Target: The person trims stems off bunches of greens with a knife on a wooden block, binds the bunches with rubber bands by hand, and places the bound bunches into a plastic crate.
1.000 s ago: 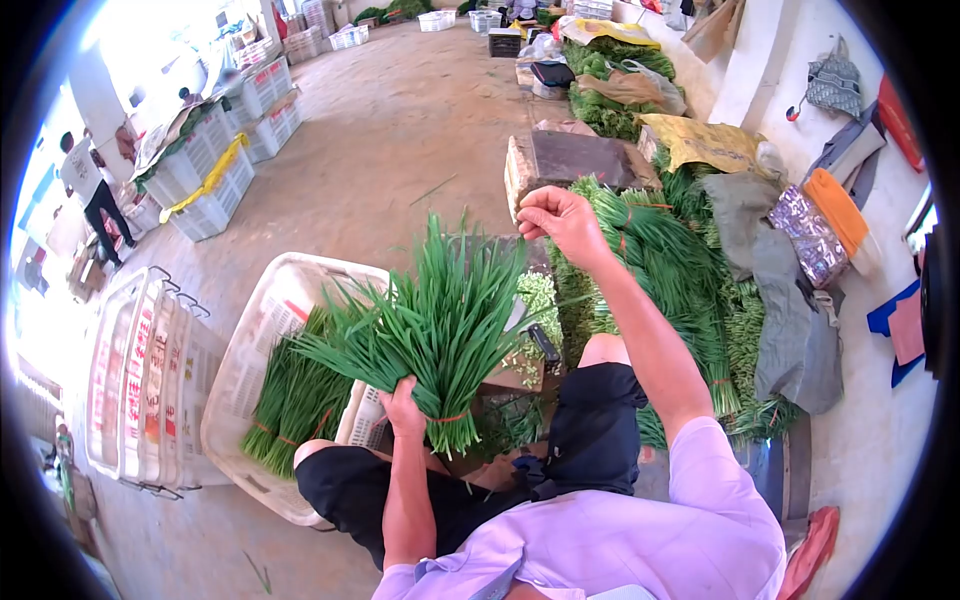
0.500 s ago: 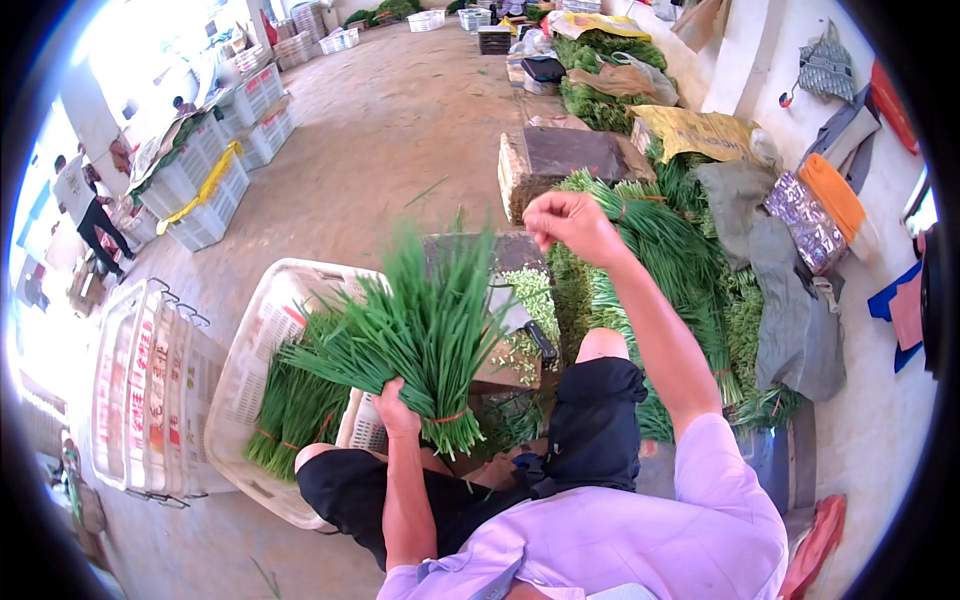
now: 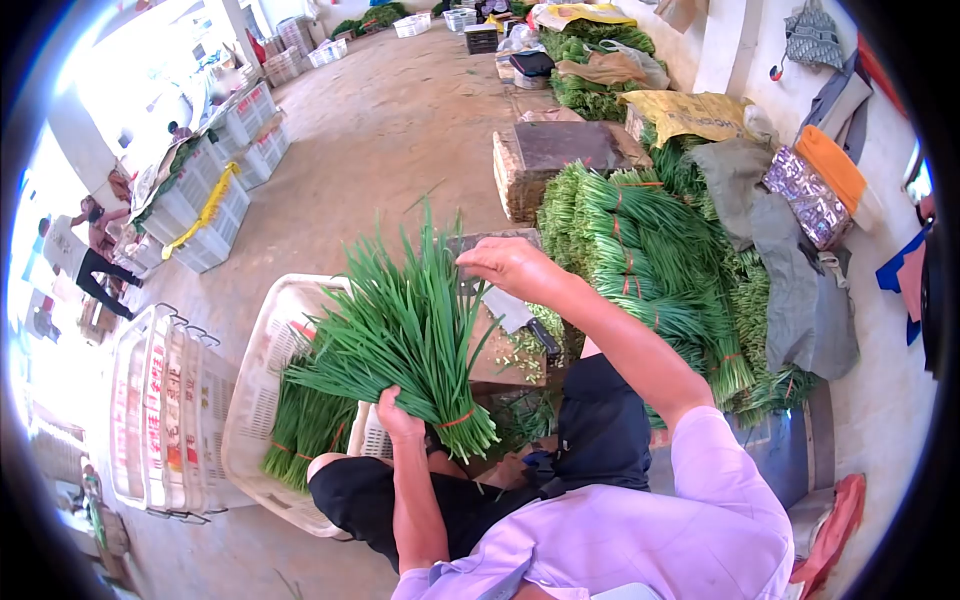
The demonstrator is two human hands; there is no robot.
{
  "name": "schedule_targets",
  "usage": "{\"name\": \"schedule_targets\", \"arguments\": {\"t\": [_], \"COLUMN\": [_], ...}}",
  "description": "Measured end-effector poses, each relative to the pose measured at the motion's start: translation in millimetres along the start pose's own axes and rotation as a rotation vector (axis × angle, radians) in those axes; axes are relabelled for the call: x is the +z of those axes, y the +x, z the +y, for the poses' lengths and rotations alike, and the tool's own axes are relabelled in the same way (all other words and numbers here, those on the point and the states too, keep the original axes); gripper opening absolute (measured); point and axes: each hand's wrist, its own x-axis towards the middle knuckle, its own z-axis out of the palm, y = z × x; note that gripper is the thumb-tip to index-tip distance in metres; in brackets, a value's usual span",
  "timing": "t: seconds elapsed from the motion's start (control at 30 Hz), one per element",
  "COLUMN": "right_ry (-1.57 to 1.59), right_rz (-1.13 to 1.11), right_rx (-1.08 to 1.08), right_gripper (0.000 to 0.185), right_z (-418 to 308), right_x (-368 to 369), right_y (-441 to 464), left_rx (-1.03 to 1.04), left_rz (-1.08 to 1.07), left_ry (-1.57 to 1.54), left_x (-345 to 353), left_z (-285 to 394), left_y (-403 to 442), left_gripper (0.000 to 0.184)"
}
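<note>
My left hand [image 3: 400,414] is wrapped round a bunch of long green leafy stalks [image 3: 415,330], tied with a red band near its cut ends. The leaves fan up and to the left, over a white crate [image 3: 262,375] that holds more banded bunches [image 3: 300,435]. My right hand [image 3: 505,265] is at the right edge of the held leaves, fingers pressed together; what they hold, if anything, is too small to tell. Below it a cleaver [image 3: 535,322] with a black handle lies on a block [image 3: 508,362] among cut pieces.
Stacked white crates [image 3: 165,410] stand at the left. A large pile of green bunches [image 3: 665,270] lies at the right, partly under grey cloth [image 3: 795,285]. Beyond my right hand is a brown-topped box [image 3: 565,150]. A person [image 3: 85,260] stands at the far left.
My right hand has come down and left to the leaves of the held bunch. The bunch tilts slightly more, and the view has shifted a little.
</note>
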Motion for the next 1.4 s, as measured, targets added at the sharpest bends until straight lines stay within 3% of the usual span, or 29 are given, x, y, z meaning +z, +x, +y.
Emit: {"name": "schedule_targets", "arguments": {"t": [0.2, 0.27, 0.33, 0.37, 0.47, 0.6, 0.67, 0.83, 1.07, 1.17, 1.27, 1.33, 1.4], "right_ry": [-0.178, 0.379, 0.896, 0.982, 1.192, 1.234, 0.871, 0.757, 0.709, 0.733, 0.789, 1.293, 1.334], "right_rz": [-0.113, -0.023, 0.253, 0.348, 0.317, 0.19, -0.066, -0.166, -0.242, -0.241, -0.273, -0.155, -0.175], "right_rx": [-0.157, 0.365, 0.589, 0.619, 0.588, 0.536, 0.482, 0.542, 0.57, 0.558, 0.535, 0.723, 0.725], "right_gripper": [0.013, 0.009, 0.009, 0.009, 0.008, 0.006, 0.006, 0.033, 0.023, 0.015, 0.014, 0.016, 0.016], "right_z": [2, -7, -4, -1, -18, -46, -54, -76, -79, -78, -77, -73, -80], "right_x": [10, 10, 6, 0, -15, -21, -17, -1, 3, 2, 3, 13, 16], "right_y": [5, 5, 10, 12, 17, 23, 25, 36, 43, 40, 35, 29, 25], "left_rx": [-0.025, -0.002, 0.014, 0.02, -0.004, 0.004, 0.006, 0.024, 0.052, 0.045, 0.059, 0.049, 0.075], "left_rz": [-0.004, 0.004, 0.005, 0.003, 0.063, 0.041, 0.037, 0.033, 0.01, 0.026, 0.07, 0.037, 0.103], "left_ry": [-0.016, -0.013, -0.014, -0.011, 0.017, 0.034, 0.032, 0.053, 0.059, 0.078, 0.008, 0.028, 0.015], "left_x": [7, 8, -4, -11, -14, -5, -4, -6, -5, -1, 10, 4, 2], "left_z": [1, 1, -2, -5, -6, -4, -6, -6, -4, -3, 0, -1, -3], "left_y": [-3, -3, 4, 5, 6, 1, 2, 1, 0, 0, -5, -1, -1], "left_gripper": [0.054, 0.052, 0.051, 0.05, 0.05, 0.049, 0.05, 0.052, 0.054, 0.053, 0.04, 0.046, 0.04]}}
